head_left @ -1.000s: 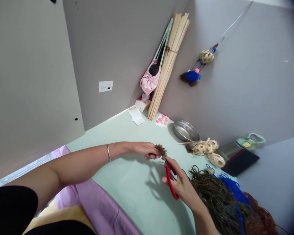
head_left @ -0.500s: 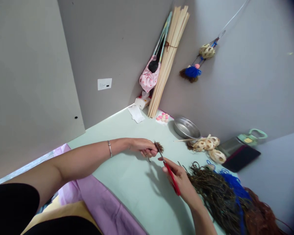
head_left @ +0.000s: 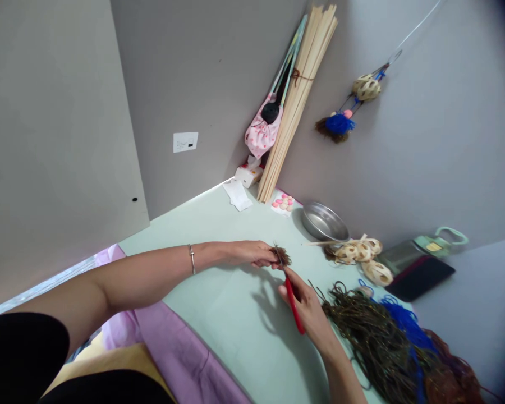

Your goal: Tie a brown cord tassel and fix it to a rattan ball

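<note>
My left hand (head_left: 258, 253) is closed around a small brown yarn tassel (head_left: 284, 256), whose frayed end sticks out past the fingertips. In my right hand (head_left: 307, 306) is a pair of scissors with red handles (head_left: 293, 306). The blades point up and away, lying across the tassel's strands close to the left fingers. Whether the blades are apart or together is too small to tell. Both hands are just above the pale green tabletop (head_left: 231, 314), where their shadow falls.
Dark brown yarn (head_left: 362, 331), blue yarn (head_left: 408, 322) and reddish yarn (head_left: 454, 365) lie at the right. Behind them are woven balls (head_left: 376, 272), a metal bowl (head_left: 325, 221), a dark phone (head_left: 423, 278) and a bottle (head_left: 408, 255). Wooden strips (head_left: 297, 106) lean on the wall.
My left hand and the tassel have shifted slightly right, and more of the frayed end shows. The scissors have come closer to upright, still at the tassel. The whole view has moved a little.
</note>
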Demonstrator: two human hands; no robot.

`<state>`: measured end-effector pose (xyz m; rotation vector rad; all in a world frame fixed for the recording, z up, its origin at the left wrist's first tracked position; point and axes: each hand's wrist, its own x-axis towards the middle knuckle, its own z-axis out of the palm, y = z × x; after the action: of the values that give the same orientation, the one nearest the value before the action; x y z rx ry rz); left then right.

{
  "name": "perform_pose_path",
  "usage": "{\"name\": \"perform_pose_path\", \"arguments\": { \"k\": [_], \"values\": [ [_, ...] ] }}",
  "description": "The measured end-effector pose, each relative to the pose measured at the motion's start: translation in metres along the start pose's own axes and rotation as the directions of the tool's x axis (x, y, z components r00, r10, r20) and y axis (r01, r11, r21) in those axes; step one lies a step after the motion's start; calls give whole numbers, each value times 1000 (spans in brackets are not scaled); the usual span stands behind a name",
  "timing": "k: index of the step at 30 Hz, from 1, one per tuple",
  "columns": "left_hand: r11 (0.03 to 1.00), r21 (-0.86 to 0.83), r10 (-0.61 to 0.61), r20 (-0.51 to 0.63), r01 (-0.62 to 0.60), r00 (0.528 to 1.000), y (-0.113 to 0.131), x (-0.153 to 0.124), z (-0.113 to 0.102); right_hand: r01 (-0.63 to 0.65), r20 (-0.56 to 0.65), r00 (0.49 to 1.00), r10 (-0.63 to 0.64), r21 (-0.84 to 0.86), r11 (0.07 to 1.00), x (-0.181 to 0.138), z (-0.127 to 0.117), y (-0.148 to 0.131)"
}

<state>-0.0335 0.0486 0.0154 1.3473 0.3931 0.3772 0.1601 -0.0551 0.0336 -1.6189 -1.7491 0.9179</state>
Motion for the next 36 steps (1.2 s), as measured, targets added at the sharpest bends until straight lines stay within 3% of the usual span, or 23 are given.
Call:
{"name": "perform_pose_path", "arguments": {
  "k": [5,10,14,17,20,23,29,33,36],
  "values": [
    [993,-94,-62,28,65,998,-2,-1,1,-6,79,997,3,42,999,-4,-5,0],
    [984,-157,-77,52,84,996,-3,0,-1,-102,165,983,74,164,981,-3,-3,13],
    [983,-181,-32,-7,30,999,-1,1,0,-145,131,984,118,222,964,-2,1,18],
    [996,-86,-12,-84,5,996,-1,1,2,-118,64,992,108,180,977,-1,2,10],
    [1000,-19,16,-55,-17,998,-2,1,4,-42,40,998,38,92,995,-1,1,-4],
    [998,-66,4,-25,-6,1000,-6,2,5,0,53,999,-3,52,999,-3,0,-11],
    [978,-182,-104,8,104,995,-12,4,1,-140,179,978,105,198,970,-9,-2,1],
    [978,-201,-49,56,59,997,-6,2,0,-155,188,976,106,269,951,-7,-3,12],
    [985,-166,-36,21,39,999,-4,2,0,-176,157,978,137,272,946,-5,-5,14]
  ]
}}
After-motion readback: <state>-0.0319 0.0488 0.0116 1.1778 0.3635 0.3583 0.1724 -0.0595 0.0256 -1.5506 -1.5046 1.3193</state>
